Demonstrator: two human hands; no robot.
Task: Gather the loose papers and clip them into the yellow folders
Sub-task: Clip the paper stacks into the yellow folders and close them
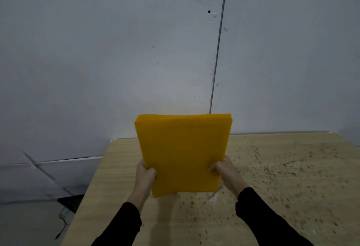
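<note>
Both hands, left hand [146, 173] and right hand [224, 169], grip the upright yellow folders [183, 152] by their side edges, fingers curled round; the stack looks light, stiff, slightly slippery.

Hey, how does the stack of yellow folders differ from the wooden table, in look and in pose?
Colour: the yellow folders are a plain deep yellow, while the table is pale wood.
Surface: the folders show no marks, but the table is flecked with dark specks.
Pose: the folders stand nearly upright, gripped at their lower sides by the left hand and right hand, while the table lies flat.
Both have flat faces and straight edges.
</note>
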